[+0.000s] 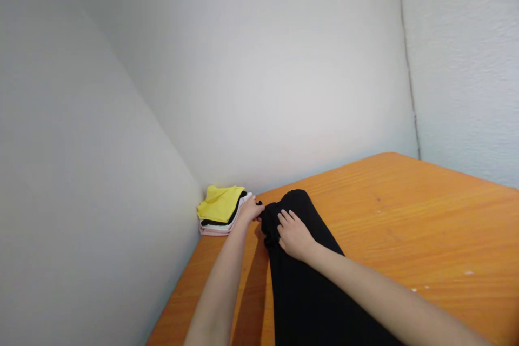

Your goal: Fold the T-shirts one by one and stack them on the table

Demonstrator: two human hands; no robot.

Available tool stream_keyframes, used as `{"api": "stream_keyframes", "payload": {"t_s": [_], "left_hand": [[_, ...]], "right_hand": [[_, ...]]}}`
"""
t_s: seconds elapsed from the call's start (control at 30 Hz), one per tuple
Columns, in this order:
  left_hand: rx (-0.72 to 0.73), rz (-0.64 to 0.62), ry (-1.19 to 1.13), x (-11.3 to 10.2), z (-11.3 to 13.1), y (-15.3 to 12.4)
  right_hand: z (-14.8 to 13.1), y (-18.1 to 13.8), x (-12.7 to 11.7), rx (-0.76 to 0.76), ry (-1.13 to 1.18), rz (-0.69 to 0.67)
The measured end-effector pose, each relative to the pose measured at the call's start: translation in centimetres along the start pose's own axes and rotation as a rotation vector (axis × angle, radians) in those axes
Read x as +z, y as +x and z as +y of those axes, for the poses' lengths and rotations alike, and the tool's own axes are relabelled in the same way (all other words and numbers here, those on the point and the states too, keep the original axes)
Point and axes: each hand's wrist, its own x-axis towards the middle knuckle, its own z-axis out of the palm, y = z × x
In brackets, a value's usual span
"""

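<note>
A long black garment (302,286) lies along the orange wooden table (405,216), running from the near edge toward the far corner. My left hand (250,210) pinches the garment's far left edge, just beside a stack of folded clothes. My right hand (292,233) rests on top of the black fabric near its far end, fingers bent and pressing into a bunched fold. Both forearms reach in from the bottom of the view.
A small stack of folded clothes (222,210) sits in the table's far left corner, yellow on top, then black, white and pink. White walls close in on the left and behind. The table stretches to the right.
</note>
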Motion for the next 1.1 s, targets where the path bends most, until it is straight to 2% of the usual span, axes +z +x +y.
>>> {"api": "stream_keyframes", "payload": {"t_s": [0.13,0.27,0.4,0.57,0.63,0.7,0.83,0.9,0.97,1.0,1.1], "left_hand": [[0.064,-0.129,0.030,1.5,2.7,1.2],[0.248,-0.200,0.005,4.1,3.7,0.8],[0.425,-0.175,0.064,6.7,2.6,-0.5],[0.486,-0.150,0.194,9.1,1.0,-1.3],[0.505,-0.126,0.230,9.6,0.9,-1.4],[0.521,-0.092,0.256,9.8,1.1,-1.6],[0.559,-0.003,0.284,9.0,2.8,-3.2],[0.617,0.052,0.291,7.8,3.7,-4.6],[0.693,0.089,0.293,5.9,4.1,-6.6],[0.731,0.101,0.295,4.7,3.9,-7.9],[0.866,0.128,0.324,1.5,1.6,-13.3]], "right_hand": [[-3.0,-1.5,0.2,0.174,0.046,-0.056],[-4.6,-3.2,0.6,0.238,0.041,-0.143],[-4.4,-4.2,0.2,0.184,0.028,-0.146],[-5.6,-5.6,-0.1,0.138,0.017,-0.174],[-6.7,-7.0,0.4,0.055,0.028,-0.166],[-7.9,-8.9,1.4,-0.109,0.063,-0.136],[-9.9,-13.2,3.0,-0.505,0.093,-0.086],[-9.9,-15.4,2.1,-0.674,0.121,-0.076],[-8.6,-17.7,-0.5,-0.772,0.171,-0.070],[-7.4,-18.9,-2.3,-0.774,0.182,-0.065],[-2.0,-22.4,-7.5,-0.680,0.080,-0.113]]}}
